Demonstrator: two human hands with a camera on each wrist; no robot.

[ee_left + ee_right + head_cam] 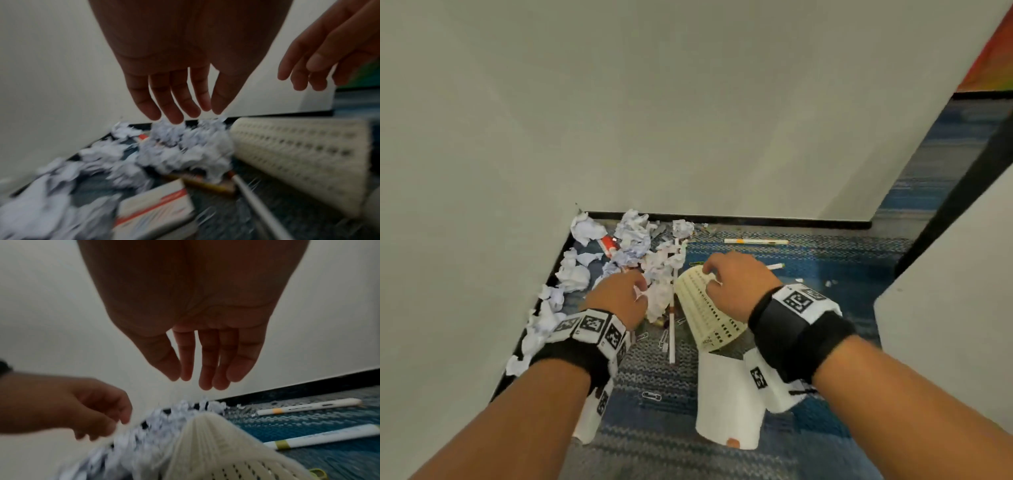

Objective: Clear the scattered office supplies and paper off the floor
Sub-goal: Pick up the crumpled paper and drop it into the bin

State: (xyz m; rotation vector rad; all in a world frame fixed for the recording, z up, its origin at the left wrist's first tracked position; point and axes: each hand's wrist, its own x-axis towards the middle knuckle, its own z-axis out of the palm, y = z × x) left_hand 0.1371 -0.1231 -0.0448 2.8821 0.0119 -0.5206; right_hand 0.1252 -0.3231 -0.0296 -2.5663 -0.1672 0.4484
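I'm reaching both hands down toward the mess in the corner; left hand (164,73) is hanging w/ fingers straight and loose, holding nothing, tips just above the crumpled paper (174,146); right hand (197,337) is likewise slack and empty, hovering over the tipped mesh bin (216,443) lying on its side on the carpet (825,260). Judging by that, I'm at the gathering step — nearly everything's on the floor: paper wads, two markers (308,406) beyond the bin, paper clips (651,396), a white pencil (672,339). Next I'd prob. need to stand the bin up, then scoop paper in. Wrist views are blurring — the red-striped box (156,209) is unreadable; can't tell what's inside the bin.
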